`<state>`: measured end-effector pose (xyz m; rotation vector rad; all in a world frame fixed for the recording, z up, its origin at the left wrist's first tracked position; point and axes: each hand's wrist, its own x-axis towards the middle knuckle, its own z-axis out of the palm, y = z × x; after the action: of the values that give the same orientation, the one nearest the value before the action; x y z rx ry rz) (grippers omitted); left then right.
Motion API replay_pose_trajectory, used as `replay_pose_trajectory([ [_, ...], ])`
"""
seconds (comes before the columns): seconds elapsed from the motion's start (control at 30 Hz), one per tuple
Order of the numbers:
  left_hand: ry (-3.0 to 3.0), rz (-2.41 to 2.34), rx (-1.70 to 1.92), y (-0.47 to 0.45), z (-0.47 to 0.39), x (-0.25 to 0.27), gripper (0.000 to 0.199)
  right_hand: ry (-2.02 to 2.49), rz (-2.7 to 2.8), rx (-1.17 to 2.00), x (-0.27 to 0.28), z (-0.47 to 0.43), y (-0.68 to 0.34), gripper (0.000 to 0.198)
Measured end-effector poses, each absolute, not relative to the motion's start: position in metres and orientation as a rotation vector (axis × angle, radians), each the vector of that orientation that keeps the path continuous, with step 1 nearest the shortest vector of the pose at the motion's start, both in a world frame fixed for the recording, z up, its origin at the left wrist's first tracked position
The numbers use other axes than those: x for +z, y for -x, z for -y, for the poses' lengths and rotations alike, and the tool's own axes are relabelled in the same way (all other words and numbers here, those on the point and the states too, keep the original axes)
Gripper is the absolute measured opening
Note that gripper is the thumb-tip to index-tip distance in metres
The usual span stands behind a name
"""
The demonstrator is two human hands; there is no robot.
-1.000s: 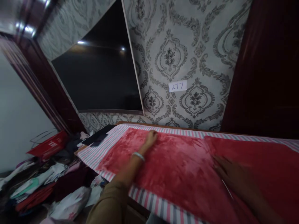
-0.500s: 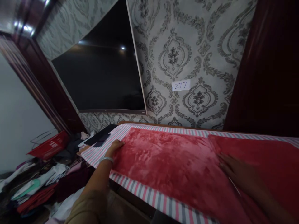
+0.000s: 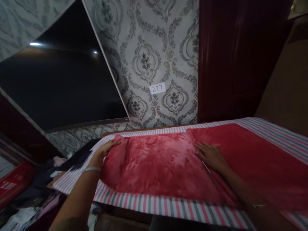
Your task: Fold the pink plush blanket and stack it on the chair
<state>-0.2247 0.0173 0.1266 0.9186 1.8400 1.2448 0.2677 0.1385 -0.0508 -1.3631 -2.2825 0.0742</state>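
Note:
A plush red cloth [image 3: 156, 163] lies on a striped sheet [image 3: 149, 202]. Its left edge is raised and curled inward under my left hand [image 3: 106, 149], whose fingers are closed over that edge. My right hand [image 3: 211, 155] rests with its fingers stretched out along a fold where the plush part meets a smoother red section [image 3: 255, 160]. By the right hand's thumb side shows a thin pale line [image 3: 206, 167]; what it is I cannot make out. The undersides of both hands are hidden.
Behind the table stands a patterned wall with a paper marked 277 [image 3: 157, 88] and a large dark television [image 3: 64, 73]. A dark flat item [image 3: 79, 155] lies at the table's left end. A red basket [image 3: 14, 183] and heaped clothes [image 3: 21, 219] are lower left.
The view has swung to the right. The cloth's left edge, flat before, has been lifted and curled inward by my left hand. My right hand stays near the fold.

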Motion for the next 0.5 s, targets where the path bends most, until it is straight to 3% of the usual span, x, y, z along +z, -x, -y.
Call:
replay_pose_trajectory([
  [0.17, -1.291, -1.434, 1.031, 0.127, -0.062, 0.132, 0.053, 1.362, 2.274, 0.085, -0.051, -0.139, -0.268, 0.051],
  [0.3, -1.544, -1.384, 0.795, 0.037, -0.081, 0.091, 0.042, 1.364, 2.255, 0.092, -0.051, -0.139, -0.268, 0.05],
  [0.5, -1.666, -1.432, 0.686, -0.02, -0.084, 0.031, 0.068, 1.38, 2.265, 0.094, -0.046, -0.137, -0.267, 0.05],
])
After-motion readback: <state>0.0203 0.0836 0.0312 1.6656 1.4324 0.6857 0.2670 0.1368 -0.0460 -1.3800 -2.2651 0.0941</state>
